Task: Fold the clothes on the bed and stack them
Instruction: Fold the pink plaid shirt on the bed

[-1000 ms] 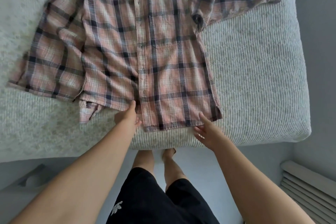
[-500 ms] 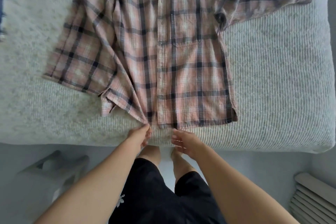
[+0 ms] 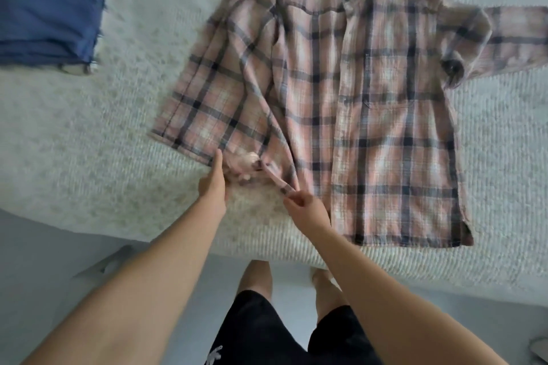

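Plaid shirt (image 3: 370,115) hem corner between right-hand fingers (image 3: 293,197)

Person wore black shorts (image 3: 267,332), knee-length, loose; white printed logo (image 3: 214,358) showed on left leg near frame bottom. Forearms (image 3: 154,275) bare, no sleeves. Lower legs (image 3: 256,278) bare. Left hand (image 3: 212,185), right hand (image 3: 307,207) ungloved.

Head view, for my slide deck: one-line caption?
Right hand pinches plaid shirt hem, left hand touching it, on the bed.
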